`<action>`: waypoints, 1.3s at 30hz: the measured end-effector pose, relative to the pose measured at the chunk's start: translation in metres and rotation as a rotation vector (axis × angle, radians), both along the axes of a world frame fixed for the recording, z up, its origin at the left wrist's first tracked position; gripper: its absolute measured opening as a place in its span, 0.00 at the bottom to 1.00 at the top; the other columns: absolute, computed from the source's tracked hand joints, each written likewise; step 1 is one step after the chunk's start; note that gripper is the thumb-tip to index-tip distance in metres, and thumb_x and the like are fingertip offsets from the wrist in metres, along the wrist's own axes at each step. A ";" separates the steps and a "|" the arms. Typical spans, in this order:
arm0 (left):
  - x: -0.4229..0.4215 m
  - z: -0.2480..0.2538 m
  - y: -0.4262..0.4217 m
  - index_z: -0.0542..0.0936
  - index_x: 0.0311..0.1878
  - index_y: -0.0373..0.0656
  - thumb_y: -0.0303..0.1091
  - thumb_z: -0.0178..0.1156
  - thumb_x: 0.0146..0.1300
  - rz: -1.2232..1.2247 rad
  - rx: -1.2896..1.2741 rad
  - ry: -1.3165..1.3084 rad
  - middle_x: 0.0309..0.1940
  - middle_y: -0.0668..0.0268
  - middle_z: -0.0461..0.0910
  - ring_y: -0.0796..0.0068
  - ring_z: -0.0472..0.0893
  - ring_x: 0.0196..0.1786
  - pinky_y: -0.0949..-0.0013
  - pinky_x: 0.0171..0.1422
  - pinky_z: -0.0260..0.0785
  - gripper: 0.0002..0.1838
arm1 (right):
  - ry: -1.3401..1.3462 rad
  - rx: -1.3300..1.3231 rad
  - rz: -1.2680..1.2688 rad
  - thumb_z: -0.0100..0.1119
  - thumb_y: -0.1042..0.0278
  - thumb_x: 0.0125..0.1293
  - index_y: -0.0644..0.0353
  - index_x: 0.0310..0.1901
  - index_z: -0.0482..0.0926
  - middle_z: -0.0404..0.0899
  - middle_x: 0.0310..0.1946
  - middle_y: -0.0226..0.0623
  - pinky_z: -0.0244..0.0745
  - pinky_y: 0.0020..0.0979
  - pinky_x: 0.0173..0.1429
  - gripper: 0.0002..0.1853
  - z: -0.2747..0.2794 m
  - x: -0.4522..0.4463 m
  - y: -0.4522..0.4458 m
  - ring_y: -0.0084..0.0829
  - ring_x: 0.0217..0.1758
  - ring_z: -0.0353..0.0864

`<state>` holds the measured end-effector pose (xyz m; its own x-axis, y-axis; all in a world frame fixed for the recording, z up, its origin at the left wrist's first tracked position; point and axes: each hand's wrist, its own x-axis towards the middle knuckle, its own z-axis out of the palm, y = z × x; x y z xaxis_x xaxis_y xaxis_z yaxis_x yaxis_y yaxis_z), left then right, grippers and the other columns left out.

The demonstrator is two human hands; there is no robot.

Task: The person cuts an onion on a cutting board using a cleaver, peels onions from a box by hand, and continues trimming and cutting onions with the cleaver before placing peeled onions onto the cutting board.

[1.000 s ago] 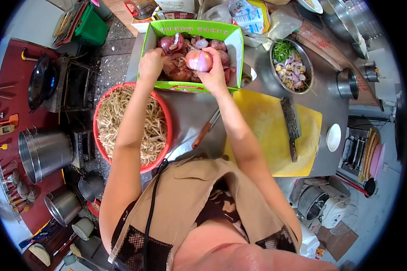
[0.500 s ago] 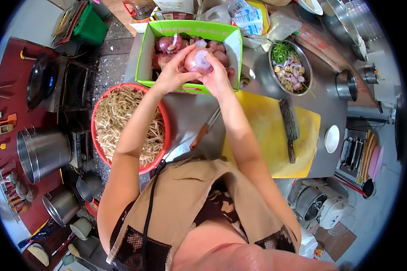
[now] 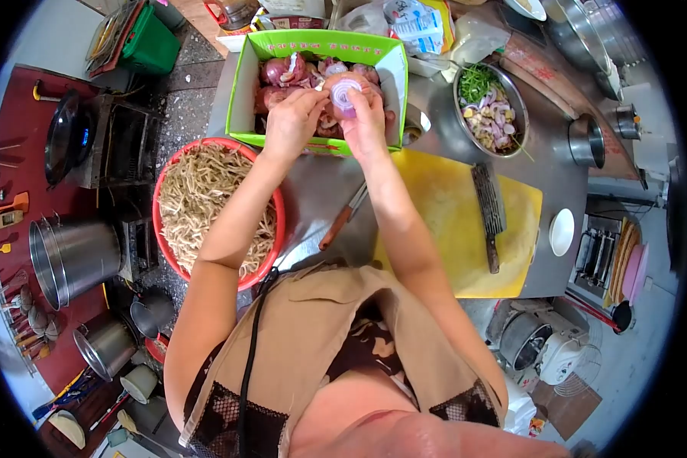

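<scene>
A cut red onion (image 3: 345,91), its pale ringed face upward, is held over a green box (image 3: 324,40) by my right hand (image 3: 366,126). My left hand (image 3: 291,126) is closed in a pinch against the onion's left side; what lies between its fingertips is too small to make out. More red onions (image 3: 282,70) and loose skins lie in the box below both hands. A knife with a brown wooden handle (image 3: 336,227) lies on the metal counter between my forearms.
A red basin (image 3: 281,229) of pale, thin strips stands at left. A cleaver (image 3: 488,202) lies on the yellow cutting board (image 3: 443,221). Behind it, a steel bowl (image 3: 523,111) holds chopped onion and greens. A small white bowl (image 3: 562,232) sits at the counter's right edge.
My left hand has shifted from cupping the onion to a pinch at its left side. The right hand keeps the onion, whose cut face has turned more toward me.
</scene>
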<state>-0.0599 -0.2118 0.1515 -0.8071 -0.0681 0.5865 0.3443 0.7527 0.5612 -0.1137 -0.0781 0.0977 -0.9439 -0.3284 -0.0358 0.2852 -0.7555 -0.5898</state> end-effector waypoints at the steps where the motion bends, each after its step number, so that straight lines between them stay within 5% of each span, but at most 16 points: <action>1: 0.000 -0.001 0.000 0.84 0.41 0.39 0.24 0.65 0.57 0.001 0.000 -0.001 0.35 0.58 0.83 0.61 0.84 0.38 0.66 0.42 0.77 0.08 | 0.002 0.017 -0.022 0.61 0.71 0.65 0.61 0.56 0.61 0.75 0.49 0.41 0.77 0.34 0.56 0.23 0.001 0.002 -0.001 0.31 0.52 0.79; 7: -0.014 -0.013 0.003 0.83 0.38 0.39 0.26 0.66 0.56 0.115 -0.058 -0.030 0.34 0.58 0.84 0.63 0.85 0.34 0.67 0.38 0.77 0.06 | -0.076 0.150 -0.173 0.62 0.71 0.63 0.62 0.58 0.58 0.73 0.51 0.43 0.77 0.34 0.56 0.26 0.013 0.011 -0.009 0.33 0.52 0.78; 9: -0.019 -0.009 -0.002 0.82 0.34 0.36 0.27 0.65 0.55 0.042 0.244 -0.111 0.30 0.57 0.84 0.63 0.84 0.31 0.66 0.37 0.77 0.05 | -0.123 0.166 -0.189 0.62 0.71 0.63 0.62 0.57 0.58 0.73 0.50 0.43 0.77 0.34 0.56 0.26 0.021 0.007 -0.004 0.33 0.52 0.78; 10: -0.018 -0.004 -0.008 0.83 0.33 0.35 0.29 0.65 0.55 0.026 0.415 -0.298 0.27 0.58 0.84 0.70 0.84 0.30 0.69 0.37 0.76 0.06 | -0.088 0.168 -0.105 0.61 0.70 0.63 0.62 0.58 0.58 0.73 0.50 0.42 0.77 0.34 0.56 0.26 0.021 0.005 0.001 0.33 0.52 0.78; 13: -0.023 0.007 -0.027 0.83 0.38 0.34 0.28 0.64 0.61 -0.045 0.325 -0.436 0.26 0.70 0.83 0.86 0.78 0.29 0.77 0.36 0.73 0.07 | 0.023 0.202 0.077 0.58 0.66 0.64 0.61 0.57 0.58 0.73 0.51 0.42 0.81 0.37 0.52 0.25 0.022 -0.004 0.013 0.34 0.51 0.79; 16: -0.030 0.008 -0.039 0.84 0.39 0.37 0.31 0.64 0.60 0.005 0.213 -0.383 0.28 0.63 0.85 0.84 0.80 0.30 0.75 0.38 0.74 0.08 | -0.048 0.268 0.119 0.59 0.62 0.63 0.62 0.55 0.64 0.76 0.49 0.41 0.83 0.41 0.43 0.23 0.023 -0.003 0.011 0.34 0.49 0.81; 21: -0.045 -0.025 -0.061 0.85 0.41 0.40 0.29 0.63 0.60 0.107 0.125 -0.358 0.32 0.61 0.85 0.76 0.83 0.31 0.70 0.40 0.75 0.08 | -0.044 0.257 0.279 0.59 0.60 0.63 0.62 0.56 0.65 0.77 0.48 0.41 0.83 0.44 0.46 0.24 0.016 -0.009 0.016 0.36 0.49 0.81; 23: -0.046 -0.050 -0.070 0.84 0.44 0.45 0.29 0.62 0.56 0.208 -0.359 -0.391 0.43 0.54 0.81 0.54 0.83 0.37 0.59 0.44 0.76 0.12 | -0.040 0.215 0.271 0.59 0.60 0.63 0.62 0.56 0.66 0.77 0.47 0.40 0.83 0.45 0.47 0.24 0.020 -0.006 0.014 0.36 0.49 0.81; 24: -0.037 -0.054 -0.066 0.84 0.46 0.46 0.26 0.61 0.55 0.217 -0.538 -0.208 0.48 0.56 0.77 0.54 0.82 0.40 0.58 0.46 0.76 0.14 | -0.088 0.236 0.192 0.59 0.60 0.63 0.62 0.54 0.69 0.78 0.46 0.40 0.82 0.44 0.47 0.22 0.028 -0.001 0.013 0.36 0.49 0.81; 25: -0.030 -0.047 -0.057 0.84 0.46 0.46 0.26 0.61 0.55 0.215 -0.536 -0.205 0.48 0.56 0.77 0.54 0.82 0.40 0.58 0.46 0.76 0.14 | -0.137 0.254 0.112 0.58 0.60 0.63 0.62 0.52 0.73 0.79 0.46 0.40 0.82 0.44 0.47 0.20 0.032 0.000 0.013 0.36 0.50 0.82; 27: -0.021 -0.033 -0.034 0.84 0.45 0.43 0.27 0.62 0.57 0.099 0.036 -0.173 0.45 0.57 0.79 0.55 0.82 0.41 0.58 0.47 0.76 0.12 | -0.147 0.185 0.131 0.58 0.60 0.63 0.61 0.53 0.73 0.79 0.47 0.41 0.81 0.43 0.48 0.20 0.025 -0.006 0.016 0.36 0.51 0.81; 28: -0.014 -0.025 -0.023 0.83 0.44 0.40 0.25 0.63 0.60 0.065 0.090 -0.048 0.40 0.57 0.82 0.60 0.83 0.38 0.65 0.43 0.77 0.09 | -0.155 0.115 0.157 0.58 0.60 0.63 0.61 0.54 0.74 0.79 0.48 0.41 0.81 0.42 0.48 0.20 0.020 -0.009 0.018 0.36 0.51 0.81; 33: -0.005 -0.015 0.007 0.84 0.41 0.37 0.24 0.66 0.57 0.017 0.112 0.022 0.37 0.57 0.84 0.64 0.85 0.38 0.68 0.43 0.77 0.08 | -0.222 0.055 0.145 0.58 0.61 0.63 0.60 0.54 0.76 0.80 0.49 0.40 0.79 0.41 0.53 0.19 0.005 -0.015 0.018 0.35 0.51 0.81; 35: -0.009 -0.021 0.009 0.84 0.41 0.37 0.25 0.66 0.58 -0.003 0.153 0.043 0.37 0.57 0.84 0.64 0.85 0.38 0.69 0.42 0.77 0.07 | -0.174 0.092 0.140 0.56 0.57 0.65 0.61 0.59 0.70 0.78 0.53 0.41 0.76 0.42 0.60 0.24 0.005 -0.013 0.019 0.37 0.56 0.78; 39: -0.010 -0.014 0.016 0.83 0.34 0.37 0.27 0.66 0.55 0.062 0.169 -0.057 0.31 0.55 0.82 0.57 0.83 0.32 0.61 0.36 0.75 0.05 | -0.242 0.058 0.036 0.62 0.65 0.62 0.57 0.59 0.59 0.72 0.54 0.43 0.79 0.41 0.53 0.28 0.003 -0.012 0.017 0.37 0.54 0.78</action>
<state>-0.0700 -0.1959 0.1379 -0.8299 -0.2119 0.5161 0.2646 0.6650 0.6984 -0.1259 -0.0609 0.1010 -0.8933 -0.3520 -0.2795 0.4494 -0.7092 -0.5432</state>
